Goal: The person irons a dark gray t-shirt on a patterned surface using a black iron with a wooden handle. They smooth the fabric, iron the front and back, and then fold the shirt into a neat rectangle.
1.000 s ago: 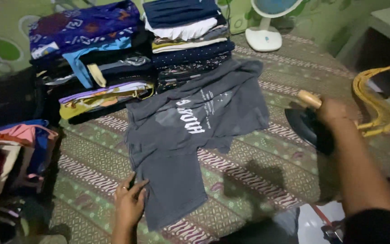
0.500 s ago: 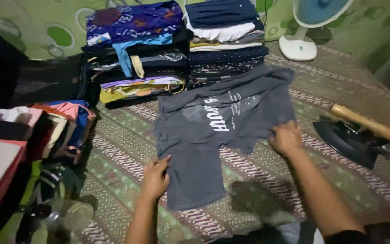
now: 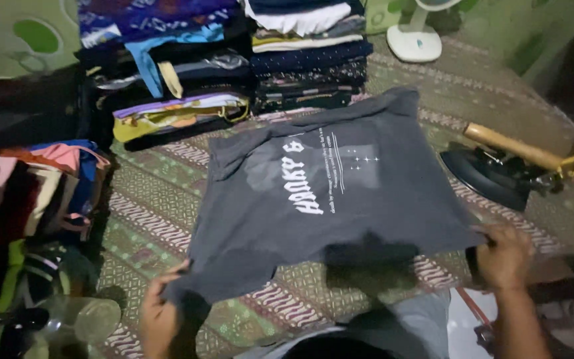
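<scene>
A dark grey T-shirt [image 3: 327, 193] with white print lies spread over a patterned mat [image 3: 147, 199]. Its near hem is lifted off the mat. My left hand [image 3: 161, 312] grips the hem's left corner at the bottom of the view. My right hand [image 3: 503, 256] grips the hem's right corner. The shirt's collar end points away from me, toward the stacks of folded clothes [image 3: 234, 60].
A black clothes iron [image 3: 499, 169] with a wooden handle rests on the mat to the right. A white fan base [image 3: 413, 43] stands at the back. More folded clothes [image 3: 41, 179] are piled at the left, and a clear glass [image 3: 81, 319] stands beside them.
Both hands have moved back to the shirt's near hem and taken hold of its corners, lifting it. Before that, my right hand had let go of the iron.
</scene>
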